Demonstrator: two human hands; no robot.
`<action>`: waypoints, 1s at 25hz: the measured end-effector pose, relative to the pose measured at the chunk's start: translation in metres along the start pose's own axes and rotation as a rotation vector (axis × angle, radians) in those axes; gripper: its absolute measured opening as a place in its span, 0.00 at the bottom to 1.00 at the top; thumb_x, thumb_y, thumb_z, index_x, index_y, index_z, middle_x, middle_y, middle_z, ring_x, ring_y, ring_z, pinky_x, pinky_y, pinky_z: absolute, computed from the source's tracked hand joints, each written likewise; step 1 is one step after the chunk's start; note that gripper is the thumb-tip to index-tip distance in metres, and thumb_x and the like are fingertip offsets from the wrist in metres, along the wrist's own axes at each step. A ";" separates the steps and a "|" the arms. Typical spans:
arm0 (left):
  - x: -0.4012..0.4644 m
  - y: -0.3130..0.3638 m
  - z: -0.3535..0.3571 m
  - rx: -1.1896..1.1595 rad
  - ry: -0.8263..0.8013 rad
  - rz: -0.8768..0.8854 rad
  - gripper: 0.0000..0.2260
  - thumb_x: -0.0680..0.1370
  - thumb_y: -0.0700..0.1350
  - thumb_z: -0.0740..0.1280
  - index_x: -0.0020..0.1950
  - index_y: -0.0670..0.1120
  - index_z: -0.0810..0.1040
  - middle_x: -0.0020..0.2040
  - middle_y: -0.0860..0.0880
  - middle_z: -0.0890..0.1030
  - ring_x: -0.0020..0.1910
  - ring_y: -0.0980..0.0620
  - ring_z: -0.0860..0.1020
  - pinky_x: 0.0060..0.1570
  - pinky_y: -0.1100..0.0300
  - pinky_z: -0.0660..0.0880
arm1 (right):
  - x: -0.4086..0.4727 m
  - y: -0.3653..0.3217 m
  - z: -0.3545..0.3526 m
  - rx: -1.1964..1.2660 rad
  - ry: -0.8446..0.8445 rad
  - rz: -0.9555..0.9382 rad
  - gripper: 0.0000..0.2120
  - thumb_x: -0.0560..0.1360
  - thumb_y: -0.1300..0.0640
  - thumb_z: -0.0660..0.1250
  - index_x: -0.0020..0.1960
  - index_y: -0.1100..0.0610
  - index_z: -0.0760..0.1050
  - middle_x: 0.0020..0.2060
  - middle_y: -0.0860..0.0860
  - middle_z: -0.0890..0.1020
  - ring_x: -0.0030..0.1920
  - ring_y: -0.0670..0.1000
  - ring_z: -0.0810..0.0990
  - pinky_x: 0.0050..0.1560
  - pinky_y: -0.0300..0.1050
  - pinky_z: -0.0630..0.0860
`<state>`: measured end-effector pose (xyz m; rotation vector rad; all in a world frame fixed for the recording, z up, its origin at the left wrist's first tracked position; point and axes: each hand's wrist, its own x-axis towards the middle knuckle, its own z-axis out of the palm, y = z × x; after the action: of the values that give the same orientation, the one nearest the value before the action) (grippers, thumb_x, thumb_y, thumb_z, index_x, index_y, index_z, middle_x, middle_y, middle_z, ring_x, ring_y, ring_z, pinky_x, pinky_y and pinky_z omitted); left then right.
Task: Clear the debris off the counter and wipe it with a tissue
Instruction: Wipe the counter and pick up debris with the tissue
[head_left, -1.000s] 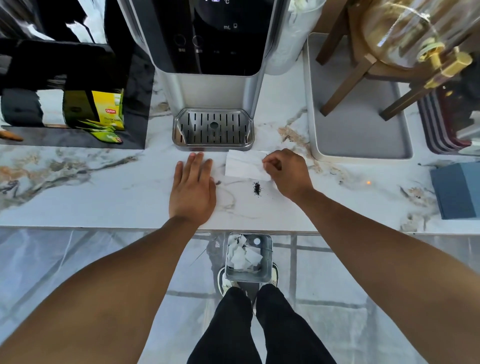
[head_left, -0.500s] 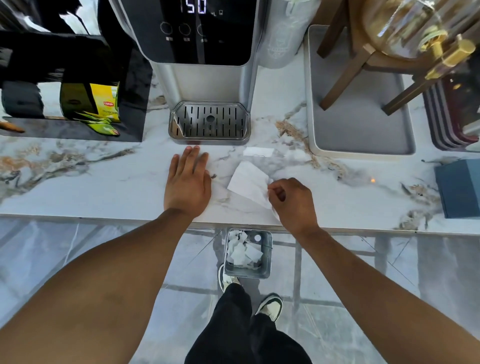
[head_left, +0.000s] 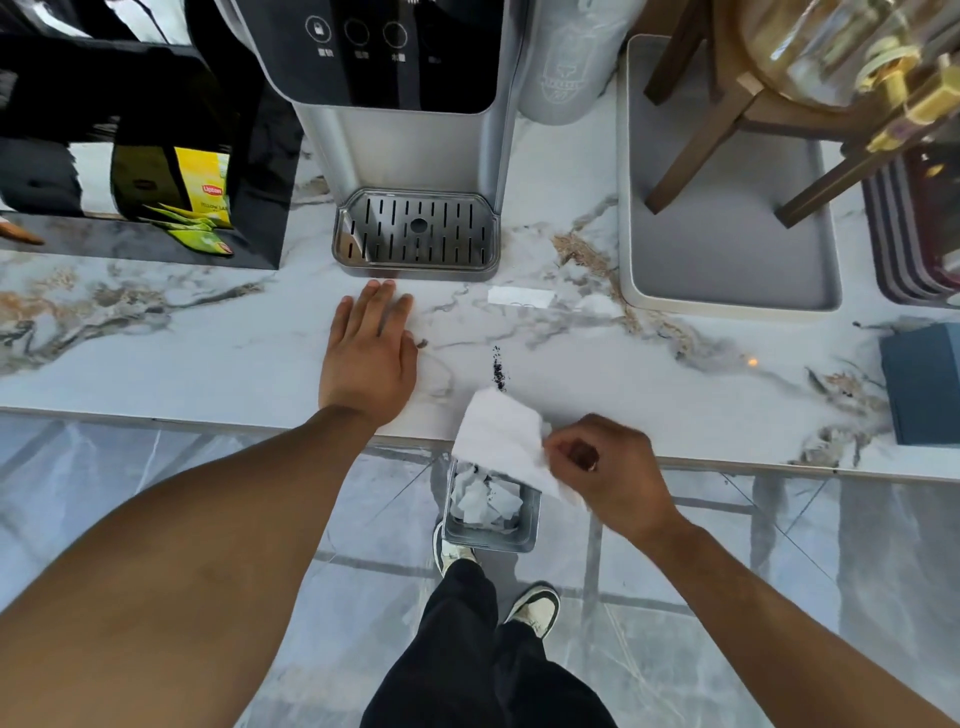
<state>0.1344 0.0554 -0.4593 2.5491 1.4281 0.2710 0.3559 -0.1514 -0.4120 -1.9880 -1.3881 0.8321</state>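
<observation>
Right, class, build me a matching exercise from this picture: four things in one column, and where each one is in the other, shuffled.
Things:
1. tissue
2. dark crumbs
3. left hand
4. small bin

Places:
A. flat on the counter
B. on the floor below the counter edge
C. pinched in the right hand
D. scattered on the marble just beyond the tissue

Pairs: 1-C, 2-D, 3-A, 4-B

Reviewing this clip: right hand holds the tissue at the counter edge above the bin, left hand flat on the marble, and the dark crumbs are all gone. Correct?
Not quite. The head view shows dark crumbs still on the counter, just beyond the tissue. The rest is right.
</observation>
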 end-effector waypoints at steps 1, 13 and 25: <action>0.000 0.000 -0.001 0.000 -0.002 0.001 0.23 0.81 0.49 0.51 0.74 0.43 0.67 0.78 0.42 0.65 0.79 0.43 0.59 0.78 0.43 0.54 | 0.017 -0.003 -0.003 0.025 0.064 -0.005 0.08 0.69 0.63 0.76 0.43 0.52 0.83 0.37 0.44 0.82 0.35 0.41 0.80 0.39 0.24 0.70; 0.001 -0.002 0.000 0.031 -0.020 -0.001 0.23 0.81 0.49 0.51 0.74 0.43 0.66 0.77 0.42 0.65 0.79 0.43 0.58 0.78 0.44 0.53 | 0.170 -0.030 0.024 -0.248 -0.045 -0.172 0.06 0.80 0.59 0.63 0.51 0.58 0.79 0.49 0.55 0.78 0.47 0.53 0.77 0.49 0.40 0.69; 0.002 0.000 0.001 0.019 -0.013 -0.005 0.23 0.81 0.50 0.51 0.74 0.44 0.67 0.78 0.42 0.64 0.79 0.44 0.58 0.78 0.44 0.53 | 0.067 -0.021 0.029 -0.256 0.110 -0.090 0.03 0.77 0.62 0.68 0.48 0.61 0.81 0.43 0.57 0.79 0.43 0.58 0.80 0.47 0.49 0.77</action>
<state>0.1358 0.0574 -0.4601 2.5574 1.4384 0.2404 0.3391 -0.0783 -0.4265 -2.1064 -1.5705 0.5175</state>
